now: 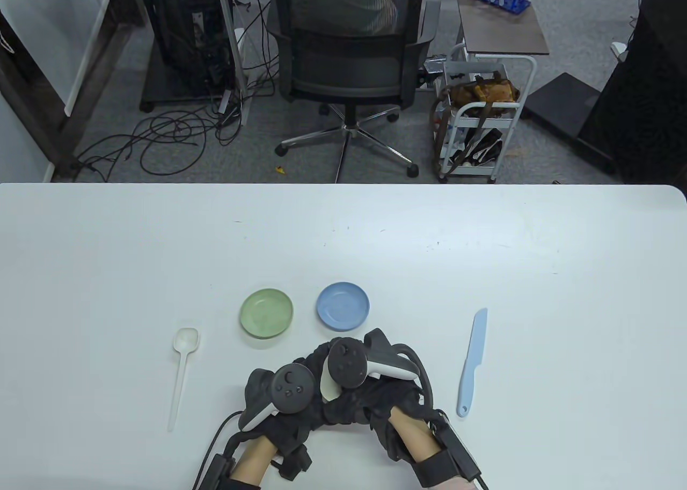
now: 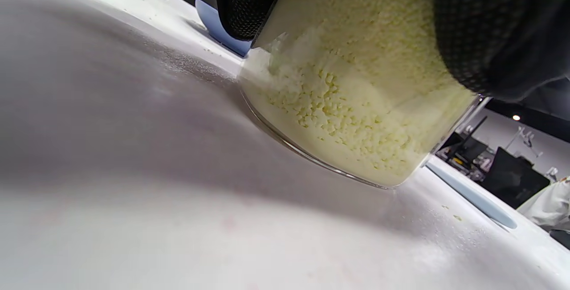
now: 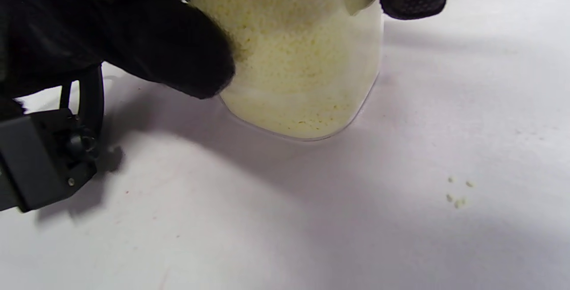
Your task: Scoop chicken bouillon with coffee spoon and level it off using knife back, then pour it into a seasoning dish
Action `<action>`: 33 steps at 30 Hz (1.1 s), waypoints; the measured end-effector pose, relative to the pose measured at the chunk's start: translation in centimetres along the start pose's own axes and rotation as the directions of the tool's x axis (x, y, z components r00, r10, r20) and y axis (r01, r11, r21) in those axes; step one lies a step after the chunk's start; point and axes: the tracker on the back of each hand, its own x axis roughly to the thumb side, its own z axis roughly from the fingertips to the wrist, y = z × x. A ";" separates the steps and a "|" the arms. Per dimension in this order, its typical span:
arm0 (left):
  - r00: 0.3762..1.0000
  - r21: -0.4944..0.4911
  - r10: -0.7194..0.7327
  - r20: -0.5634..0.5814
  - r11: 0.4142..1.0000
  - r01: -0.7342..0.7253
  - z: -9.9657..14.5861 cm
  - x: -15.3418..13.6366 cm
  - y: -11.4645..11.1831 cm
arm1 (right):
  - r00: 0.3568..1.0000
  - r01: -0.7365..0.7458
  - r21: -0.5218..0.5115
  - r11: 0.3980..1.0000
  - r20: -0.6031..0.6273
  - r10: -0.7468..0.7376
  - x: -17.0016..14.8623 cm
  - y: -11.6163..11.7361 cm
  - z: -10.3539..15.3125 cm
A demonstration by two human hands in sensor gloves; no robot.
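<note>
Both my hands meet at the near edge of the white worktop [image 1: 483, 232], wrapped round a clear jar [image 2: 356, 116] of yellow chicken bouillon [image 3: 289, 58]. My left hand [image 1: 279, 404] curls its fingers [image 2: 240, 5] round the jar's wall, and my right hand [image 1: 375, 388] grips it from the other side, thumb and fingers [image 3: 178, 54] pressed against the glass. The jar's base sits on the worktop. A few loose granules [image 3: 458, 192] lie just beside it. The white coffee spoon [image 1: 181, 372] lies untouched to my left, bowl pointing away from me. The pale blue knife [image 1: 472, 361] lies to my right. Just beyond my hands sit a green dish [image 1: 267, 313] and a blue dish [image 1: 342, 306], side by side and apart.
</note>
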 end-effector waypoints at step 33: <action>1.000 -0.012 -0.003 0.010 1.000 0.003 0.1 -0.1 0.1 | 0.976 -0.017 -0.169 0.985 -0.217 -0.021 -9.3 1.9 4.3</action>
